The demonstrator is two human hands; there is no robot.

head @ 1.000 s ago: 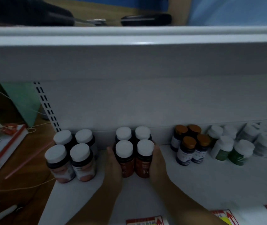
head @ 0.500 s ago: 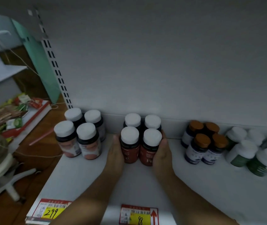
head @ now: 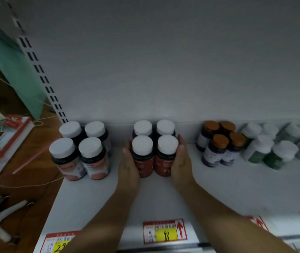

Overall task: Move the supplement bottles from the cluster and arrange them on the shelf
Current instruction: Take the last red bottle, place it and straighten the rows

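Observation:
Four white-capped bottles with red labels stand in a tight two-by-two block on the white shelf, close to the back panel. My left hand presses flat against the block's left side. My right hand presses flat against its right side, fingers reaching toward the rear bottle. The fingertips of both hands are partly hidden behind the bottles.
Another block of white-capped, pink-labelled bottles stands to the left near the shelf end. On the right stand orange-capped bottles, then green-labelled white bottles. Price tags line the front edge. Left of the slotted upright is wooden floor.
The view has tilted down, so the upper shelf is gone from sight and the price tags show. Both hands stay pressed on the sides of the red-labelled block.

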